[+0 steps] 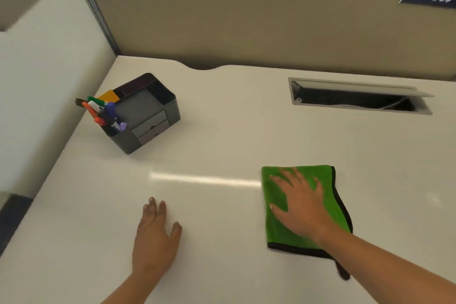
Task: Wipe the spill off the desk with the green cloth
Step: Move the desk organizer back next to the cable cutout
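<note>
A folded green cloth (276,227) with black edging lies flat on the white desk (222,131), right of centre near the front. My right hand (302,207) presses down on the cloth, palm flat and fingers spread. My left hand (155,237) rests flat on the bare desk to the left of the cloth, holding nothing. I can make out no spill on the glossy surface; only a bright streak of reflected light shows between the hands.
A black desk organiser (143,113) with coloured markers stands at the back left. An open cable slot (357,96) is cut into the desk at the back right. Beige partition walls (246,20) close off the back and left.
</note>
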